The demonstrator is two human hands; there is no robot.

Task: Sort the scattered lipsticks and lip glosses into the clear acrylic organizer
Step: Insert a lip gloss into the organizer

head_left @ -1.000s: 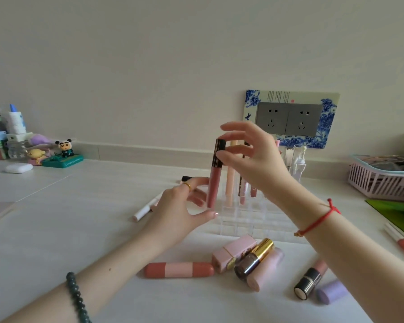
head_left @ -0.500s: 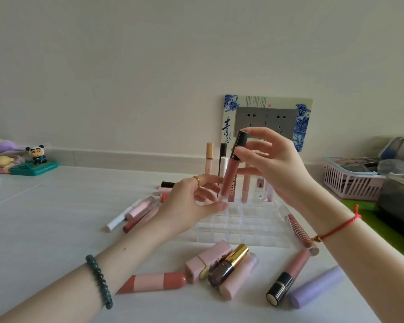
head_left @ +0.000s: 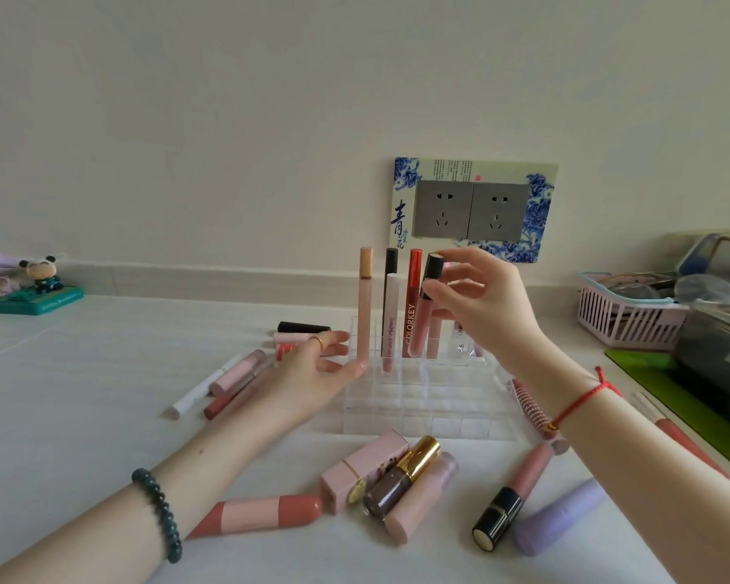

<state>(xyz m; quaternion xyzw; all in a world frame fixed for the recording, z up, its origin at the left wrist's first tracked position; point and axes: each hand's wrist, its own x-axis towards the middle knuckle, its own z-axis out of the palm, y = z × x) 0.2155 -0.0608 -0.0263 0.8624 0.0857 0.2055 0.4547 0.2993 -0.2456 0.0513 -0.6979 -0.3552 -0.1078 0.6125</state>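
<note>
Lipsticks and lip glosses lie scattered on the white table (head_left: 81, 415) around a clear organizer (head_left: 422, 398), which stands at the centre near the wall.

Head view:
- Right hand (head_left: 487, 314) — thumb and fingers pinch the black cap of a pink lip gloss (head_left: 423, 314). The tube is tilted, its lower end down in the back row of the organizer.
- Left hand (head_left: 312, 373) — open, fingers spread, holding nothing. Its fingertips touch the left front corner of the organizer.
- Back row, left to right: a tall peach tube (head_left: 365, 301), a white tube (head_left: 389, 322) with a black-capped tube just behind it, and a red tube (head_left: 411, 301). All stand upright.
- Front rows of the organizer: whether any slot is filled cannot be told through the clear walls.
- In front of the organizer: a coral-and-pink lipstick (head_left: 262, 514), a square pink lipstick (head_left: 363, 472), a gold-capped lipstick (head_left: 401, 478), a black-capped gloss (head_left: 511, 495) and a lilac tube (head_left: 559, 522), all lying flat.
- Left of the organizer: a white pencil (head_left: 203, 387) and several pink tubes (head_left: 237, 373), lying flat.
- A pink basket (head_left: 624, 318) stands at the right edge.
</note>
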